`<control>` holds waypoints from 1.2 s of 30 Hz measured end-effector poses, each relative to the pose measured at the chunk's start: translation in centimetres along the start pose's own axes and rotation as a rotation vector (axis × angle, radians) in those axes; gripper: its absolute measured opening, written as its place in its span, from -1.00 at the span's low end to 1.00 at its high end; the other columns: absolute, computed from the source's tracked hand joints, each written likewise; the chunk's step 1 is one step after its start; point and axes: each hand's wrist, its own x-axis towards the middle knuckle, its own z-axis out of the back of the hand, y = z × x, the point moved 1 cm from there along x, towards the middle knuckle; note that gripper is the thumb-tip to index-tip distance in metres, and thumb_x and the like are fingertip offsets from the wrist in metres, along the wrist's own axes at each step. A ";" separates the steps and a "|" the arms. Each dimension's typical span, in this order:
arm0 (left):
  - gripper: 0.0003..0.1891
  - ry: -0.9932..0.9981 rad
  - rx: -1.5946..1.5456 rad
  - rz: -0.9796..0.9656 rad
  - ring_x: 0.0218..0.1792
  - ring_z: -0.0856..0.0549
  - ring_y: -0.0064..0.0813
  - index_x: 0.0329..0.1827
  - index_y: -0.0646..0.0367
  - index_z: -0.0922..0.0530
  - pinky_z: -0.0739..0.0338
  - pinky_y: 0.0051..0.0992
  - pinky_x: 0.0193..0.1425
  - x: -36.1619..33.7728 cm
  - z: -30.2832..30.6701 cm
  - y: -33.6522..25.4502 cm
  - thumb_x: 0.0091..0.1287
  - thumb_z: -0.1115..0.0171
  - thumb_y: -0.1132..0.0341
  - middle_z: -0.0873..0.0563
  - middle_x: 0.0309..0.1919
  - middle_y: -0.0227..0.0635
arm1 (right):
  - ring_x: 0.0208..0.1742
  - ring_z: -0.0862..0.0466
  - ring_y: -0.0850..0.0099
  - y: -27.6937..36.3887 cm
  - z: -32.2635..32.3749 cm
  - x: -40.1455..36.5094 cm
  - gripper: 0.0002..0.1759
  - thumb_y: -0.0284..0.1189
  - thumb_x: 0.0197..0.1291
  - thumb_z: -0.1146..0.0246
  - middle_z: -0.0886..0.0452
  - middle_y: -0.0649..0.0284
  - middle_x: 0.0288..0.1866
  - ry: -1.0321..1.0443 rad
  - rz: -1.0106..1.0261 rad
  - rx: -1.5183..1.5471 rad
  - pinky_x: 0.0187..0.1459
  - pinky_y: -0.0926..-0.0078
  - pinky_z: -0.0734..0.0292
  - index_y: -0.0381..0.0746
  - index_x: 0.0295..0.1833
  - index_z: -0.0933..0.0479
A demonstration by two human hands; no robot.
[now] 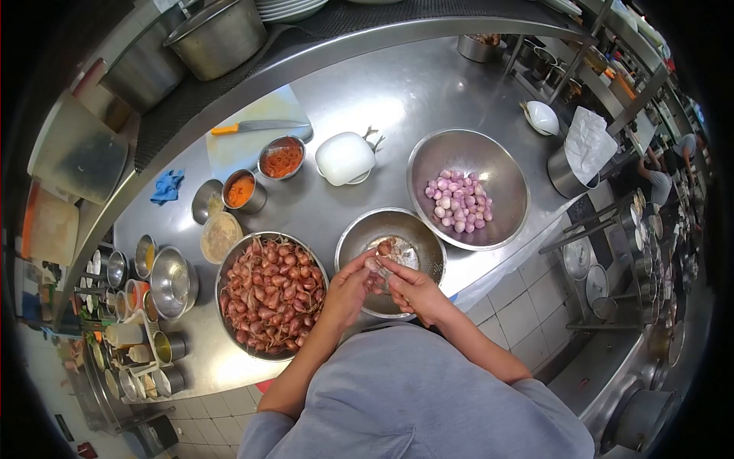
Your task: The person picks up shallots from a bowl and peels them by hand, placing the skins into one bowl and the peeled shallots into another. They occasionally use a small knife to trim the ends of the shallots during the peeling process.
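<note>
My left hand (350,287) and my right hand (417,291) meet over a metal bowl (353,237) with pale peel scraps inside. The fingers of both are closed in a pinch around a shallot (374,265), which they partly hide. A brown piece of shallot or skin (384,248) shows just past the fingertips. Left of my left hand, a large bowl (222,277) is heaped with unpeeled red-brown shallots (271,291). Beyond my right hand, a wide steel bowl (508,172) holds peeled pinkish shallots (460,200).
On the steel table (367,84) lie a cutting board (252,107) with an orange-handled knife (260,126), a blue cloth (167,186) and a white bowl-like container (345,158). Two metal pots hold orange shreds (281,161) and an orange food (240,191). A raised shelf (344,30) curves along the back.
</note>
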 end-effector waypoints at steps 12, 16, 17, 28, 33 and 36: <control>-0.62 -0.043 0.242 -0.053 -0.09 -0.69 -0.56 0.36 0.25 -0.51 -0.61 -0.53 -0.08 0.3 0.7 1.0 0.50 -0.13 0.47 -0.71 0.00 -0.35 | 0.14 -0.55 0.64 0.6 -1.0 0.1 -0.36 -0.48 0.51 -0.13 -0.56 0.35 0.23 0.026 0.280 -0.301 0.18 0.67 -0.46 -0.13 0.63 -0.15; -0.63 -0.053 0.270 -0.061 -0.09 -0.67 -0.57 0.36 0.24 -0.51 -0.55 -0.51 -0.06 0.4 0.7 1.1 0.50 -0.14 0.45 -0.72 -0.01 -0.37 | 0.42 -0.38 0.57 0.0 -0.3 0.6 -0.35 -0.51 0.50 -0.13 -0.36 0.28 0.52 0.031 0.197 -0.297 0.44 0.60 -0.22 -0.19 0.63 -0.14; -0.63 -0.048 0.295 -0.069 -0.09 -0.67 -0.57 0.34 0.24 -0.52 -0.55 -0.51 -0.06 0.5 0.7 1.1 0.50 -0.15 0.45 -0.72 -0.02 -0.37 | 0.40 -0.41 0.58 -0.9 0.2 1.2 -0.35 -0.51 0.50 -0.14 -0.38 0.28 0.50 0.045 0.256 -0.281 0.41 0.61 -0.26 -0.18 0.63 -0.14; -0.61 -0.041 0.409 -0.137 -0.10 -0.70 -0.54 0.34 0.32 -0.50 -0.63 -0.52 -0.05 0.6 0.9 1.0 0.46 -0.15 0.50 -0.73 -0.04 -0.28 | 0.43 -0.41 0.53 -1.2 0.8 1.5 -0.40 -0.58 0.46 -0.15 -0.43 0.25 0.48 -0.032 0.354 -0.440 0.40 0.54 -0.35 -0.23 0.57 -0.25; -0.61 -0.049 0.401 -0.118 -0.05 -0.68 -0.54 0.34 0.31 -0.50 -0.62 -0.52 -0.03 0.5 0.9 0.6 0.47 -0.14 0.51 -0.72 -0.01 -0.28 | 0.50 -0.34 0.49 -1.3 0.6 1.4 -0.36 -0.62 0.45 -0.13 -0.26 0.25 0.60 0.024 0.312 -0.307 0.47 0.53 -0.25 -0.22 0.60 -0.19; -0.62 -0.039 0.404 -0.118 -0.04 -0.67 -0.56 0.34 0.29 -0.51 -0.61 -0.52 -0.03 0.7 0.7 1.1 0.47 -0.14 0.51 -0.71 0.00 -0.29 | 0.39 -0.44 0.53 -1.3 0.4 1.6 -0.35 -0.48 0.49 -0.17 -0.42 0.27 0.47 0.027 0.373 -0.300 0.41 0.55 -0.30 -0.24 0.61 -0.16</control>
